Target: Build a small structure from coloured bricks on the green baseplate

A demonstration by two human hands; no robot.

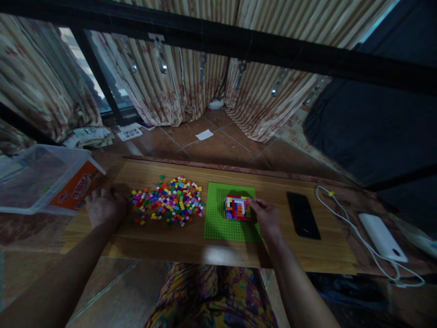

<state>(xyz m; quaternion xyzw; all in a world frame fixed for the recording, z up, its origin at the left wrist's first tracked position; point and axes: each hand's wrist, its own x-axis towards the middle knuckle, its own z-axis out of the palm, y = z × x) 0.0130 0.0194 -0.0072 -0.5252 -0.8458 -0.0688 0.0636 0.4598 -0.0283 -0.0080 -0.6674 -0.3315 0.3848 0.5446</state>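
While the right hand (268, 215) is reaching over the green baseplate (218, 223), its fingertips are touching the right edge of the small multicoloured brick build (236, 207) that is sitting on the plate's far right part; the fingers are curling loosely together against the build, though whether they are pinching a separate piece is too small to tell. The left hand (104, 207) is resting palm down on the wooden board (307, 259), fingers relaxed and slightly spread, clasping nothing, just beside the left fringe of the loose brick pile (169, 200). That pile is lying between the left hand and the baseplate, scattered in many colours. Beyond the left hand, a clear plastic bin (30, 177) with an orange label is sitting at the board's left end. To the right of the baseplate, a black phone (303, 214) is lying flat, and further right a white power bank (382, 237) with its white cable (344, 221) is resting near the edge.
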